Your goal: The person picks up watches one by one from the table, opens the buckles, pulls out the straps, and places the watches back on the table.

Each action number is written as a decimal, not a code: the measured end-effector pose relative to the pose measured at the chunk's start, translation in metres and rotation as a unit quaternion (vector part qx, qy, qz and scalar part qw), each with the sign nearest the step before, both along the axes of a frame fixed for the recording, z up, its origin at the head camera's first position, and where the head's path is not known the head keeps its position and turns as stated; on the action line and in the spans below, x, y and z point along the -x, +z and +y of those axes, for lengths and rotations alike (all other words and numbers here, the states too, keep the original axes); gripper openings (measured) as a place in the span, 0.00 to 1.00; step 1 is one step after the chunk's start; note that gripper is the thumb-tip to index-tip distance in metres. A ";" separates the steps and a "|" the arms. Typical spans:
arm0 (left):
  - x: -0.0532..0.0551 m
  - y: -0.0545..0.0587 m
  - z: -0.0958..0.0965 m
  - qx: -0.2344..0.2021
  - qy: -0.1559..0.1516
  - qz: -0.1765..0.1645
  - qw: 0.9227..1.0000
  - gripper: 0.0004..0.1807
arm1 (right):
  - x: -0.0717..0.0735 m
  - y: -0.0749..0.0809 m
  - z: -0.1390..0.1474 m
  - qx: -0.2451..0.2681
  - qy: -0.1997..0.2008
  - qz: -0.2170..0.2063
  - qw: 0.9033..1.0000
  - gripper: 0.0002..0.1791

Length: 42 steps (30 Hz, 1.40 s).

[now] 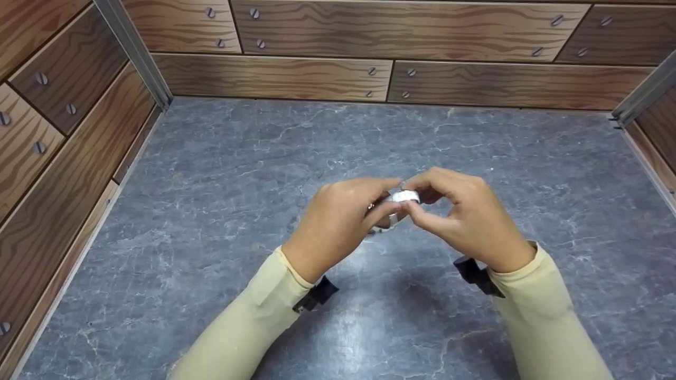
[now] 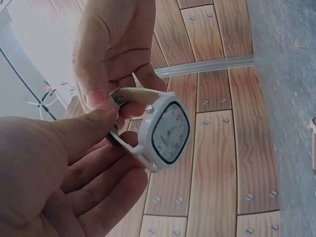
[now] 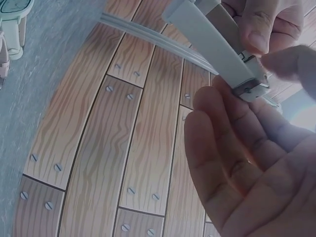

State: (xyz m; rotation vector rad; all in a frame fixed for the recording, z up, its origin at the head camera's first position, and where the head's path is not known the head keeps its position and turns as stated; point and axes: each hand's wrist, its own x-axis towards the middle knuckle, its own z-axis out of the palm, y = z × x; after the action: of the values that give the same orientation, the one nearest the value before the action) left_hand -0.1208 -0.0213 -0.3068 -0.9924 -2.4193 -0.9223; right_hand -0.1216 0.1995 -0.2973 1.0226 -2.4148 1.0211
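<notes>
A white wristwatch (image 2: 170,133) with a rounded-square dial and a tan-lined strap hangs in the air between my two hands. In the left wrist view its strap forms a loop, with the dial facing the table side. My left hand (image 1: 340,214) pinches the strap near the metal buckle (image 3: 244,88), thumb on one side and fingers on the other. My right hand (image 1: 470,219) holds the strap (image 1: 405,196) from the other side, its thumb and fingertips close to the left thumb. Fingers partly hide the buckle, so whether it is fastened I cannot tell.
Grey marbled tabletop (image 1: 211,211) lies below both hands, with wood-patterned walls (image 1: 317,79) at the back and sides. At the corner of the right wrist view lie a pale green watch (image 3: 15,37) and a pinkish strap-like piece (image 3: 4,59).
</notes>
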 end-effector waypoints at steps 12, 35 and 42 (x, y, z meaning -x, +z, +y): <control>-0.001 -0.001 0.001 0.015 -0.005 -0.014 1.000 0.13 | 0.000 -0.001 0.000 -0.033 -0.005 0.017 0.999 0.09; 0.000 -0.003 0.001 -0.008 -0.015 0.018 1.000 0.10 | 0.000 -0.001 -0.001 -0.018 -0.011 0.012 1.000 0.08; 0.000 -0.002 0.001 -0.009 -0.011 0.021 1.000 0.11 | 0.001 -0.002 0.000 -0.012 -0.001 0.002 1.000 0.08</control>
State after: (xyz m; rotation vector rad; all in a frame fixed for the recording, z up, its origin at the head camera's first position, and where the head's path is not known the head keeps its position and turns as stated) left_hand -0.1208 -0.0205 -0.3091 -1.0243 -2.3657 -0.9195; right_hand -0.1226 0.1996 -0.2997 1.0281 -2.4309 0.9897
